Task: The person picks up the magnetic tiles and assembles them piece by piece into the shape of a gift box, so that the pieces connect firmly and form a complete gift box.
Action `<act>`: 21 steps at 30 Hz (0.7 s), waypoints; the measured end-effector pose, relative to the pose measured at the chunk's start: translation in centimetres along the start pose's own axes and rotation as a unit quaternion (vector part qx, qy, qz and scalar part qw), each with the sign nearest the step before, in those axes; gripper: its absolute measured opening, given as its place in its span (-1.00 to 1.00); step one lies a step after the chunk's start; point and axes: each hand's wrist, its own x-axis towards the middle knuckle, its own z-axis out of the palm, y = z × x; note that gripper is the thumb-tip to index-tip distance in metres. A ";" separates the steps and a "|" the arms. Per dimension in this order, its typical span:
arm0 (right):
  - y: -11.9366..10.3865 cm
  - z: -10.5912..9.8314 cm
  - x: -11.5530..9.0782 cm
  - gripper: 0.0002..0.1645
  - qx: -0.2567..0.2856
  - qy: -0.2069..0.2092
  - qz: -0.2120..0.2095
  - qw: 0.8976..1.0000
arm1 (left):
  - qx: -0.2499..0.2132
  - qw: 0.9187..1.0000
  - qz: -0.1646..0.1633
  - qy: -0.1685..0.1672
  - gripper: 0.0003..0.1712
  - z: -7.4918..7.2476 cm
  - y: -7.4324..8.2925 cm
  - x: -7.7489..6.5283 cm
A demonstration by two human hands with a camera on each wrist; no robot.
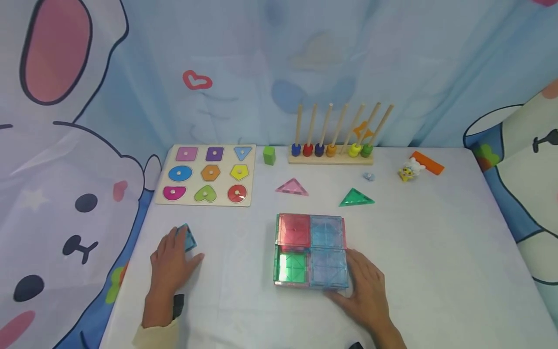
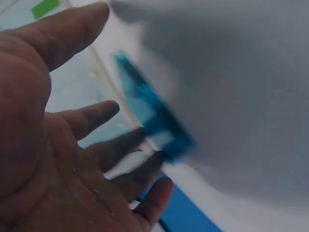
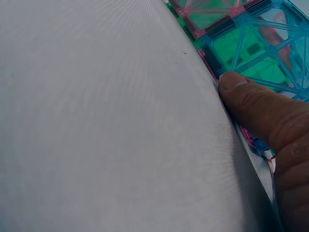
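Observation:
In the head view a block of clear coloured magnetic tiles, blue, red and green on top, sits mid-table. My right hand holds its near right corner, fingers along the right side. The right thumb presses the edge of a blue tile in the right wrist view. At the left, my left hand reaches a small blue triangle tile. Its fingers lie spread and fairly straight, fingertips right at the tile, which is blurred in the left wrist view.
Behind the block lie a pink triangle tile and a green triangle tile. Along the back are a shape puzzle board, a green block, a peg stand with rings, a small toy figure and an orange piece.

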 end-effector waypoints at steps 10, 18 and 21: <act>-0.1 -0.1 -0.1 0.21 0.007 -0.002 0.004 1.000 | 0.002 1.000 0.018 0.003 0.09 0.9 0.8 -0.5; -0.1 0.1 0.2 0.18 -0.001 -0.003 -0.003 1.000 | -0.074 0.975 0.211 0.021 0.18 -1.8 10.8 -1.6; 0.0 0.1 0.0 0.18 0.001 0.002 -0.002 1.000 | -0.069 0.941 0.331 0.016 0.13 -1.8 15.1 -2.3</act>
